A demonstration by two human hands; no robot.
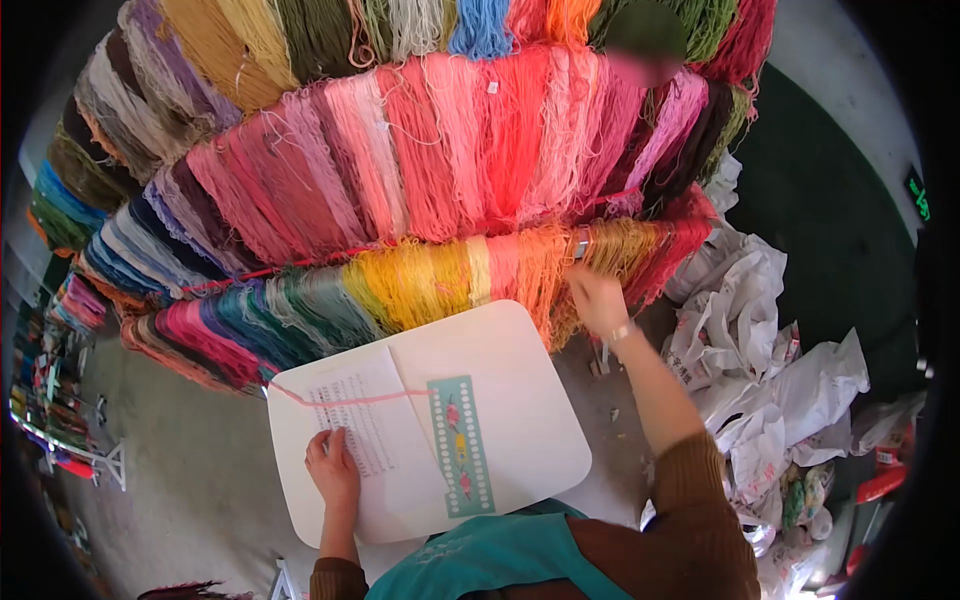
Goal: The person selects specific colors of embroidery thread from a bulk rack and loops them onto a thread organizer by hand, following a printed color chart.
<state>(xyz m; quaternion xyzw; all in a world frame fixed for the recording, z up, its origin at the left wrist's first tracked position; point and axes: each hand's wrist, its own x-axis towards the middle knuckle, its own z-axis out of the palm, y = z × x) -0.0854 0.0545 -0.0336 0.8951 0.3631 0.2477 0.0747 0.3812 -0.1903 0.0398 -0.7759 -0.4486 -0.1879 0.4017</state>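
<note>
My left hand [334, 468] rests flat on a printed paper sheet [365, 420] lying on a white board [520, 400], and it seems to steady the board. A teal card with small pictures [459, 445] lies on the board beside the sheet. A pink yarn strand [350, 399] runs across the paper. My right hand [596, 297] reaches up into the hanging orange and yellow yarn skeins [560, 262], fingers pinched among the strands. A watch or band sits on that wrist.
Racks of hanging yarn skeins in many colours, pink [450, 150] in the middle, fill the upper view. White plastic bags [740, 320] are piled at the right. Grey floor [190, 460] lies to the left, with more goods at the far left edge.
</note>
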